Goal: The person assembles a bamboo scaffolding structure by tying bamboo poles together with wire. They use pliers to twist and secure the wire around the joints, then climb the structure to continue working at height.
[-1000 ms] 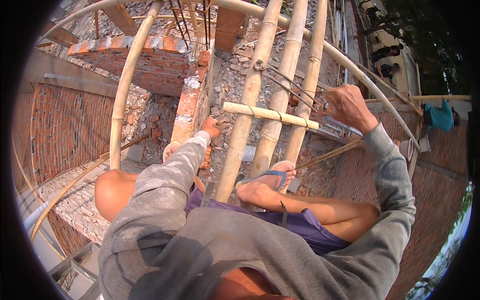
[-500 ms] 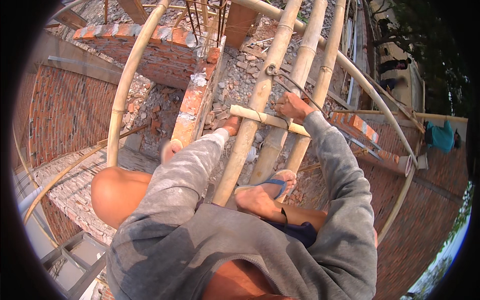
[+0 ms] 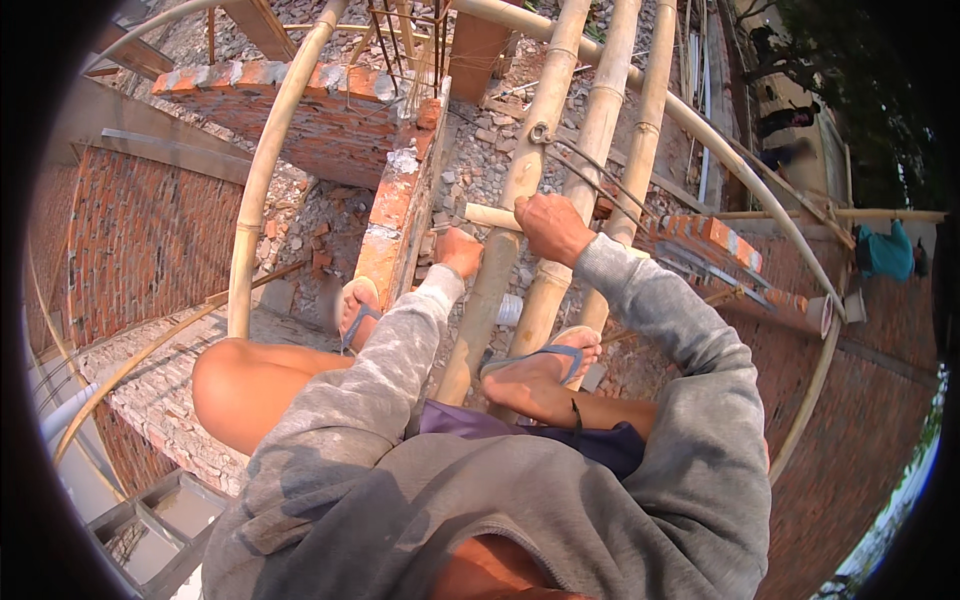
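Note:
Three long bamboo poles run away from me side by side, the left pole [image 3: 520, 170], the middle pole [image 3: 592, 150] and the right pole [image 3: 640, 150]. A short bamboo crosspiece [image 3: 488, 216] lies across them. My right hand [image 3: 553, 228] is a fist on top of the crosspiece, over the left and middle poles; what it grips is hidden. My left hand [image 3: 459, 252] is closed against the left side of the left pole, just below the crosspiece's end, its hold hidden too. Past the right hand, a dark bent rod or wire [image 3: 590, 165] with a ring end lies over the poles.
My sandalled feet rest on a brick wall [image 3: 385, 235] at left and on the poles at right. Broken brick rubble [image 3: 490, 120] lies below. A curved bamboo pole [image 3: 262, 190] stands at left. A person in teal [image 3: 886, 250] is far right.
My right hand has moved left and nearer, from beyond the crosspiece to on top of it. The left hand stays beside the left pole.

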A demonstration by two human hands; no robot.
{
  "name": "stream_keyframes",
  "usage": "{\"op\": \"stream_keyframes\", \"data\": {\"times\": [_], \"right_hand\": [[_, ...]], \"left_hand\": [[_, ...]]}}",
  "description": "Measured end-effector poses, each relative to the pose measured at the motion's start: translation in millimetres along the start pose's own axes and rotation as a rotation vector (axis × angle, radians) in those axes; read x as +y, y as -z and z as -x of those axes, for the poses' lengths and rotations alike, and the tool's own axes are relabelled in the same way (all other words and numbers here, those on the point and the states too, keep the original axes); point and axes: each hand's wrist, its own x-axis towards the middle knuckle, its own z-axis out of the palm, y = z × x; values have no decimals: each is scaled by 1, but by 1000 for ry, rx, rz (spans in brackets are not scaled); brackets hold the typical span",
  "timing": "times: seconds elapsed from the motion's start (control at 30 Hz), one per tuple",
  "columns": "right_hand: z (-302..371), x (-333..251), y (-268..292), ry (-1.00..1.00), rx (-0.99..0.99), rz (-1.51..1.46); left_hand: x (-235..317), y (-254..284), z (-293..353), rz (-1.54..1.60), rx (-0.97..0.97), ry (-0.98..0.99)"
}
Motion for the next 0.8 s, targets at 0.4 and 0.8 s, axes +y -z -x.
{"op": "stream_keyframes", "data": {"times": [0.4,0.8], "right_hand": [[-18,32,-5,-131,100,-143],[-2,31,-19,-17,-43,-144]], "left_hand": [[51,-16,47,-374,489,-503],[10,-16,68,-166,441,-773]]}}
